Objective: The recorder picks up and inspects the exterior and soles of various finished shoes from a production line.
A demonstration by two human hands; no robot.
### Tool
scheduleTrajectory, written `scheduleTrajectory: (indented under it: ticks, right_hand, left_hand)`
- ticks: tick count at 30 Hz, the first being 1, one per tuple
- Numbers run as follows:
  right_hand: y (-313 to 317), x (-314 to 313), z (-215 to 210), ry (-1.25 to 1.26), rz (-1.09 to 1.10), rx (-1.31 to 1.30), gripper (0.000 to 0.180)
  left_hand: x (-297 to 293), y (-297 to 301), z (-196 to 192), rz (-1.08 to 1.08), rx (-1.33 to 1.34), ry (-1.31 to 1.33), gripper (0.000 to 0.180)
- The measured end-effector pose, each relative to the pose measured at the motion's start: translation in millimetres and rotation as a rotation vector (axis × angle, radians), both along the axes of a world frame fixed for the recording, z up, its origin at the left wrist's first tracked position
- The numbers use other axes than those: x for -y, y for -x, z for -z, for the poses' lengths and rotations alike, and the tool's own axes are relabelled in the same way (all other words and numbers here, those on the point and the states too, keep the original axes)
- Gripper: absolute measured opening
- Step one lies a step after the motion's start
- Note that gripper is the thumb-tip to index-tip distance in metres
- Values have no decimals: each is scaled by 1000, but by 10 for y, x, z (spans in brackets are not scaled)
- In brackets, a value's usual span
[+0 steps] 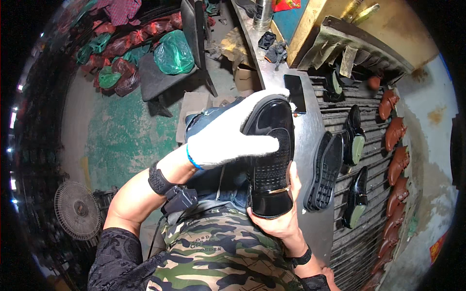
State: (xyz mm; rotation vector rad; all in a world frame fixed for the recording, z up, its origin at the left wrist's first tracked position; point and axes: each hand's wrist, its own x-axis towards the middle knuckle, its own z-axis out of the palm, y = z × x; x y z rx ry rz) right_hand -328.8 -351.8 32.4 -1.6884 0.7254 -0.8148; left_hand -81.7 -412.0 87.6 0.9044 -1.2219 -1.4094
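Note:
A glossy black shoe (271, 167) with a textured upper and a gold-coloured trim is held in front of my body, its toe pointing away from me. My left hand (225, 138), in a white glove with a blue cuff edge, wraps round the toe end, its thumb lying across the upper. The bare right hand (280, 220) grips the heel end from below and the right side. Just right of the shoe, a pair of black treaded soles (324, 172) lies on the metal bench (303, 133).
Black shoes (357, 145) with green bottoms lie on a slatted rack, beside a row of brown shoes (397, 165). A phone (294, 94), dark cloths (276, 51) and a metal flask (262, 17) rest along the bench. At left are a chair (150, 80) with a green bag and a fan (77, 210).

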Motion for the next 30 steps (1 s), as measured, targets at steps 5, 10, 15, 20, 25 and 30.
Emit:
scheduleTrajectory:
  ticks: [5, 10, 15, 20, 25, 30]
  right_hand:
    - [-31, 71, 31, 80, -5, -84, 136]
    - [-48, 173, 117, 161, -57, -98, 147]
    - [-130, 493, -18, -586, -213, 467, 163]
    - [-413, 886, -537, -870, -375, 750, 124]
    - [-680, 1248, 149, -987, -107, 403, 62]
    - [-1000, 1123, 435, -917, -28, 387, 27]
  left_hand:
    - [31, -60, 0, 2, -45, -95, 96]
    - [3, -22, -48, -65, 54, -7, 92]
    - [44, -109, -455, -22, 373, 376, 81]
    - [-442, 142, -69, 357, 12, 300, 53]
    - [-588, 207, 167, 386, 1096, 805, 40]
    - [-675, -296, 269, -16, 1099, 707, 45]
